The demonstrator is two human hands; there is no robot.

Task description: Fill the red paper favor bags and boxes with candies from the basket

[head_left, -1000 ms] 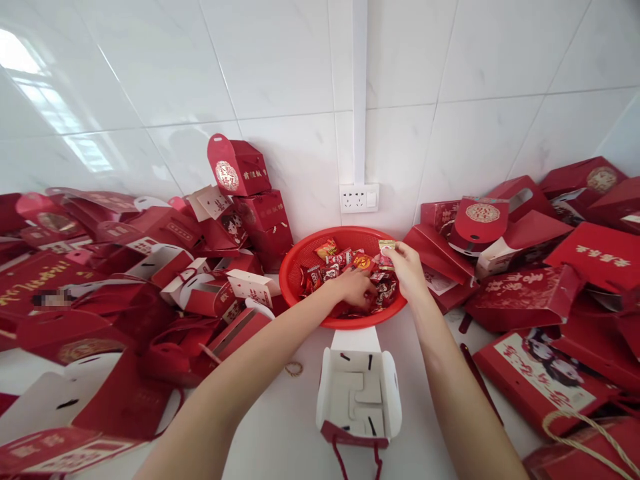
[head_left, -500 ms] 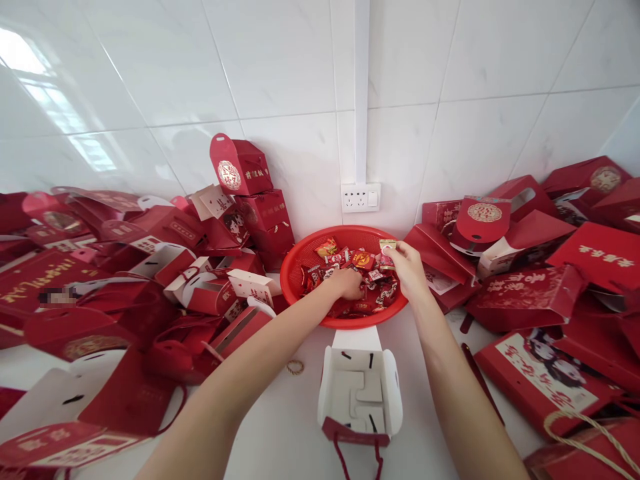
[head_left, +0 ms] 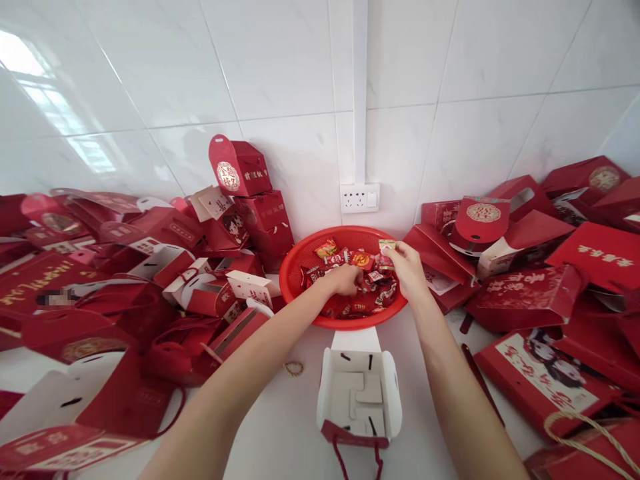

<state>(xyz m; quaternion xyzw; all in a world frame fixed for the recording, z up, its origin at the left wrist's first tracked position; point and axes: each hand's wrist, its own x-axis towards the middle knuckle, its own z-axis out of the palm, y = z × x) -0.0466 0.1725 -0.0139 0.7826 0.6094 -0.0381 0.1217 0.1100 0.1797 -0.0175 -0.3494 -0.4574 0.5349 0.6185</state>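
Observation:
A red plastic basket (head_left: 293, 293) holds many wrapped candies (head_left: 363, 307), mostly red. Inside it, my left hand (head_left: 346, 280) reaches among the wrappers with its fingers curled down; whatever they pinch is hidden. At the basket's right rim, my right hand (head_left: 407, 267) pinches a small candy packet (head_left: 386, 252) with a gold edge between thumb and fingers. In front of the basket stands an open gift box (head_left: 357, 393), white inside, with its flap up toward the basket and a dark red cord handle hanging at the near side.
Red gift boxes (head_left: 190, 293) are heaped on the left, with a stack of boxes (head_left: 263, 213) against the tiled wall. More red boxes (head_left: 530, 293) crowd the right side. A twisted cord loop (head_left: 293, 368) lies on the white table (head_left: 280, 427). A wall socket (head_left: 360, 198) sits behind the basket.
My left hand has shifted slightly upward within the basket, its fingers moving over the candies. My right hand stays at the rim with the same packet.

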